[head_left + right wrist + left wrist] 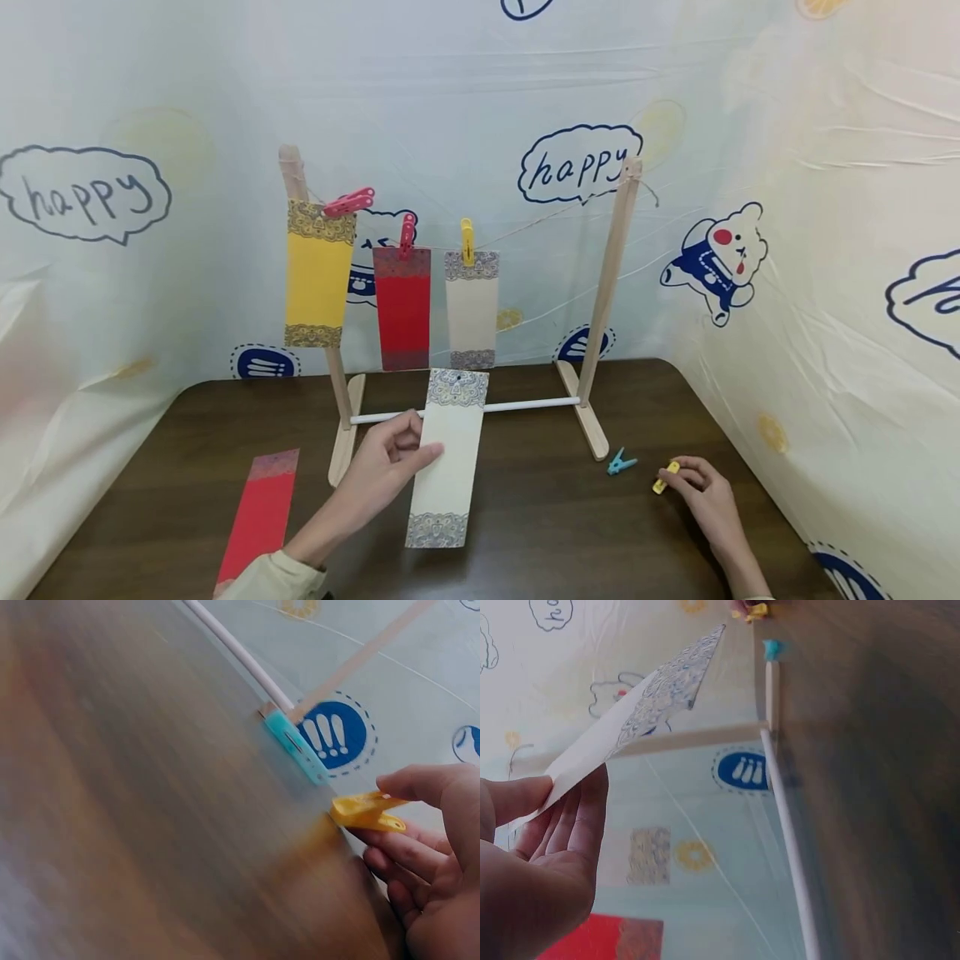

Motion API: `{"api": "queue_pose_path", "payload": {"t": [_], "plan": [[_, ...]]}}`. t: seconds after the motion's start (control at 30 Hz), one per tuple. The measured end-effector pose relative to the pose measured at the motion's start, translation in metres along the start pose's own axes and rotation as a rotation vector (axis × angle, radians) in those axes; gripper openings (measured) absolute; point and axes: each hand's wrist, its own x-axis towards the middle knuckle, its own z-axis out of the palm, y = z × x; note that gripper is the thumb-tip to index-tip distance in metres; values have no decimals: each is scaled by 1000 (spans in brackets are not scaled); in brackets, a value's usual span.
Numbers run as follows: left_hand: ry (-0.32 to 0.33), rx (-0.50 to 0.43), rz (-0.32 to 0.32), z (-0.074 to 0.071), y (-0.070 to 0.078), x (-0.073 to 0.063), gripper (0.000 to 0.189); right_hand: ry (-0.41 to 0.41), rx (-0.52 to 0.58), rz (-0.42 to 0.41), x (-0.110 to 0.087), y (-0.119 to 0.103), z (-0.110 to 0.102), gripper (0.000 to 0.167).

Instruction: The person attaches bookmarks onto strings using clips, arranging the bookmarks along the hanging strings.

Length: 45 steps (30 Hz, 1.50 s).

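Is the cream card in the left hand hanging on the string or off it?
Off it: the left hand holds the cream card below the string, unclipped.

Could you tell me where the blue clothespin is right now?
In the head view, the blue clothespin lies on the table, between the rack's right foot and the right hand.

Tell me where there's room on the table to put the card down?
Bare wood lies between the red card and the cream card the left hand holds, and between that card and the blue clip. By the rack's feet it's crowded.

Red card (258, 521) cut off, bottom edge.
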Motion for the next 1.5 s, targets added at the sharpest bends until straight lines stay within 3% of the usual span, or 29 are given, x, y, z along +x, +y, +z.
{"api": "queue_pose_path", "payload": {"t": [0.23,0.37,0.53,0.7,0.83,1.07,1.27,1.5], "plan": [[-17,12,-35,9,11,18,17,-48,39,23,1,-5,-11,51],[-4,18,-26,14,17,31,15,-70,14,-23,0,-13,-16,54],[42,26,1,25,23,51,15,-81,-30,-131,-5,-31,-27,53],[96,28,-23,39,29,71,13,-76,-111,-239,-9,-54,-36,47],[130,-35,-26,46,34,86,11,-63,-169,-343,-10,-74,-36,40],[105,-136,-5,57,42,111,13,-75,-241,-452,-14,-110,-32,33],[78,-203,-14,62,47,131,13,-70,-243,-591,-18,-141,-27,29],[95,-259,8,65,51,147,12,27,-120,-785,-23,-177,-18,37]]}}
